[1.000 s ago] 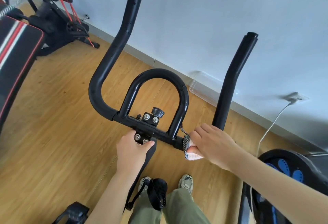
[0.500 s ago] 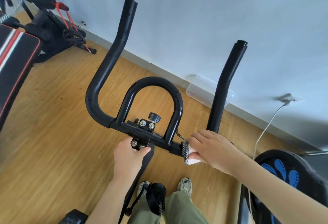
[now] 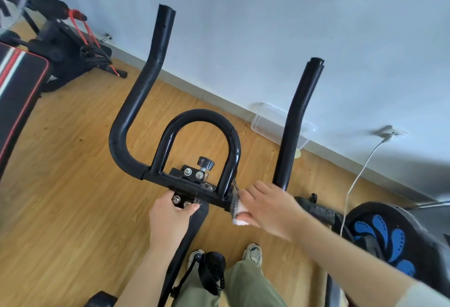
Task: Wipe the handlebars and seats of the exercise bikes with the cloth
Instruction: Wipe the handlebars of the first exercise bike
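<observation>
Right now the grey-mesh and white cloth (image 3: 235, 203) sits on the crossbar of the black tubular handlebar (image 3: 160, 43). It is just right of the handlebar's glossy U-shaped inner loop (image 3: 202, 114), at the foot of the right horn. The person's right hand (image 3: 272, 211) lies over the cloth, with fingers (image 3: 258, 188) laid across the top of the bar and the thumb tucked beneath. The cloth is clasped against the tube, though the hand is blurred, so I cannot tell how tight the clasp is. The left hand (image 3: 170, 216) is at the handlebar's middle, its thumb and fingers closed round the black bolted clamp plate (image 3: 181, 202) under the crossbar. A round black knob (image 3: 205, 161) stands just above that plate, inside the loop.

Below the handlebar hangs a black strapped pedal (image 3: 211, 272), between pale shoes (image 3: 253, 254) and beside olive trousers (image 3: 243, 287). Beyond the handlebar, a clear plastic box (image 3: 263, 121) rests against the skirting of the pale blue-grey wall (image 3: 267, 26). Right of the handlebar, a white cable (image 3: 358, 180) drops from a white wall socket (image 3: 389, 132) toward a black disc with blue petal shapes (image 3: 389, 233). Well to the handlebar's left are a black padded bench with red and white stripes (image 3: 22, 82) and a black machine with red bands (image 3: 68, 46). Everything stands on a wooden plank floor (image 3: 60, 185).
</observation>
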